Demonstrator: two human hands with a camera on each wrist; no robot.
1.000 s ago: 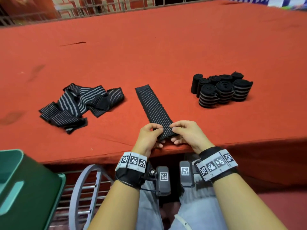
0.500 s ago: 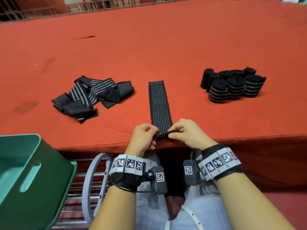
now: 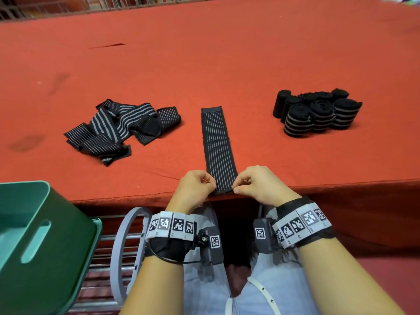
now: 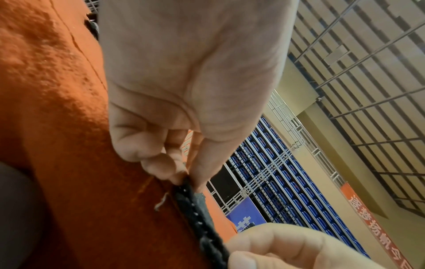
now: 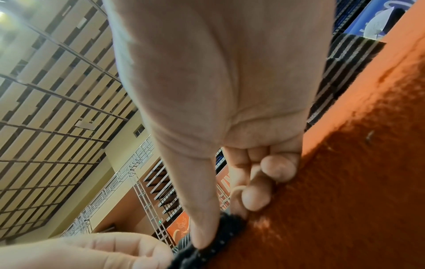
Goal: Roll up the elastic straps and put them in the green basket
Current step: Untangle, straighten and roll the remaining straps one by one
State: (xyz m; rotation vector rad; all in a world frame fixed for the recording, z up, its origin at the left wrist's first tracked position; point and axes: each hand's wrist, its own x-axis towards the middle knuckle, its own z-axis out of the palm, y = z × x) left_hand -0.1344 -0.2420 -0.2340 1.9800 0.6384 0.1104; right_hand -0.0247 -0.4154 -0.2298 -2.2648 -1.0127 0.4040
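A black elastic strap [image 3: 217, 142] with thin grey lines lies flat on the red table, running away from the near edge. My left hand [image 3: 197, 187] pinches its near left corner, and my right hand [image 3: 256, 185] pinches the near right corner. In the left wrist view thumb and fingers hold the strap's folded edge [image 4: 195, 207]. The right wrist view shows my thumb pressed on that same edge [image 5: 214, 242]. A loose heap of unrolled straps [image 3: 118, 130] lies to the left. The green basket [image 3: 34, 246] stands below the table at the lower left.
Several rolled straps [image 3: 318, 112] stand in a cluster at the right of the red table [image 3: 227, 53]. A grey metal ring and rack [image 3: 127, 246] sit beside the basket under the table edge. My lap is between my forearms.
The strap has swung from slanted to straight, pointing away from me. Both hands stay pinched at its near end, which is now folded over at the table edge.
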